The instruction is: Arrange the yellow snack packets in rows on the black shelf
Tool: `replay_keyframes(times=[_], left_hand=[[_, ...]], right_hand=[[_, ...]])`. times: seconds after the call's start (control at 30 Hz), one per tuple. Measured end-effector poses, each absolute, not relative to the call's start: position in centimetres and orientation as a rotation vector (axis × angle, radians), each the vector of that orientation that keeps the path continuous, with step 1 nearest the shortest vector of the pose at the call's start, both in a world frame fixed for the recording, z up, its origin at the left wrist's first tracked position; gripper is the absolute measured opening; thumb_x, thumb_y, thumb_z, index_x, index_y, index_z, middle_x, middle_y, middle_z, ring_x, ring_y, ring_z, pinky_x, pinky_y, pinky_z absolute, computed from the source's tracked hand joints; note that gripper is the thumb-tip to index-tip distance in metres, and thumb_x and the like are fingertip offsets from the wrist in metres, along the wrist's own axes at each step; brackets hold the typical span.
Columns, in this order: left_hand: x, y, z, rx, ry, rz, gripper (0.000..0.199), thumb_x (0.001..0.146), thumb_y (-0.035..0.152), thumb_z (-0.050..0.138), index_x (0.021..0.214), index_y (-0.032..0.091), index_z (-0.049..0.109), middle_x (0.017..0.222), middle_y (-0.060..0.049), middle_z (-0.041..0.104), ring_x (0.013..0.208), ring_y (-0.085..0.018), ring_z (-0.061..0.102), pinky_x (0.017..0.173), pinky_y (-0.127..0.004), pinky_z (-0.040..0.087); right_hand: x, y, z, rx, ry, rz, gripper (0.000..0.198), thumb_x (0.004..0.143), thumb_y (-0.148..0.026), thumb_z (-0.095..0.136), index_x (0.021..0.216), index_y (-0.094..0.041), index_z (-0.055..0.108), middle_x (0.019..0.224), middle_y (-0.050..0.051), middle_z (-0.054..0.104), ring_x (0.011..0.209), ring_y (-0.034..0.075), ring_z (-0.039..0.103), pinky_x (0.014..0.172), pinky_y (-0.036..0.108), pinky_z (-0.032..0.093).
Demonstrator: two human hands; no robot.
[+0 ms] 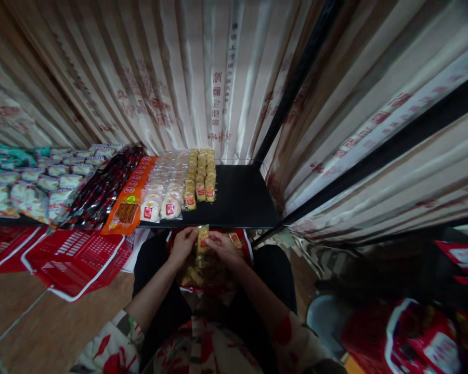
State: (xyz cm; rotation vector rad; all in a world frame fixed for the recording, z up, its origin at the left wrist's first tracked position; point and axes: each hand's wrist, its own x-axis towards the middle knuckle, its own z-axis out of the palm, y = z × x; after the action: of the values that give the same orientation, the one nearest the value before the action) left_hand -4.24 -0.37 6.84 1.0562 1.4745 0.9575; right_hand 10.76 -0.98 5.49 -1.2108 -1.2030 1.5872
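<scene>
Between my two hands is a small yellow snack packet (203,240) with a red and white label, held upright over my lap. My left hand (184,245) pinches its left edge near the top. On the other side, my right hand (223,246) has its fingers closed on the packet's right edge. Below them a red basket (250,253) sits between my knees, filled with more yellow packets (206,272). Just ahead, rows of matching yellow packets (200,179) stand on the black shelf (242,195).
Left of the yellow rows lie white round snack packs (171,205), an orange packet (127,208), dark shiny packets (101,192) and white packets (58,182). Red baskets (78,259) sit below the shelf. A black pole (292,83) and pleated curtains (171,72) rise behind.
</scene>
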Motion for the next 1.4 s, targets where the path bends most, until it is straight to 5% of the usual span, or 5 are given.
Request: replay_keyframes(times=[0.17,0.37,0.83,1.07,1.4], left_hand=[[-3.8,-0.3,7.7,1.144,1.411,1.026,0.035,0.071,0.034,0.063,0.1,0.015,0.063,0.088,-0.006,0.069,0.074,-0.014,0.062,0.068,-0.024,0.05],[-2.8,1.2,8.1,1.293,1.469,1.074,0.03,0.077,0.024,0.055,0.105,0.014,0.06,0.092,-0.008,0.068,0.081,-0.016,0.063,0.075,-0.029,0.051],[0.2,5.0,6.5,1.753,1.665,1.248,0.04,0.077,0.008,0.039,0.112,0.014,0.057,0.122,-0.012,0.053,0.117,-0.021,0.048,0.103,-0.04,0.039],[0.2,6.1,4.8,1.782,1.687,1.18,0.046,0.075,0.006,0.036,0.118,0.009,0.054,0.13,-0.016,0.049,0.124,-0.023,0.044,0.107,-0.042,0.035],[-0.1,5.9,4.2,1.781,1.707,1.131,0.044,0.075,0.004,0.034,0.112,0.008,0.057,0.131,-0.016,0.05,0.124,-0.022,0.044,0.106,-0.04,0.037]], right_hand=[[10.8,-0.1,6.2,-1.298,-1.236,1.452,0.027,0.071,-0.039,0.06,0.089,-0.02,0.066,0.078,0.003,0.069,0.069,0.016,0.064,0.062,0.027,0.051],[11.0,1.5,6.8,-1.212,-1.253,1.399,0.029,0.069,-0.037,0.062,0.091,-0.019,0.065,0.082,0.004,0.069,0.073,0.016,0.064,0.073,0.031,0.052],[9.6,10.6,8.0,-1.57,-1.57,0.663,0.026,0.079,-0.03,0.055,0.1,-0.02,0.064,0.085,0.002,0.064,0.07,0.013,0.058,0.069,0.025,0.047],[8.7,11.0,7.2,-1.58,-1.592,0.574,0.03,0.081,-0.024,0.051,0.109,-0.017,0.056,0.094,0.005,0.063,0.076,0.015,0.059,0.077,0.029,0.047],[8.2,10.2,5.6,-1.449,-1.615,0.518,0.022,0.084,-0.017,0.038,0.088,-0.018,0.06,0.091,0.007,0.058,0.084,0.016,0.057,0.079,0.029,0.049]])
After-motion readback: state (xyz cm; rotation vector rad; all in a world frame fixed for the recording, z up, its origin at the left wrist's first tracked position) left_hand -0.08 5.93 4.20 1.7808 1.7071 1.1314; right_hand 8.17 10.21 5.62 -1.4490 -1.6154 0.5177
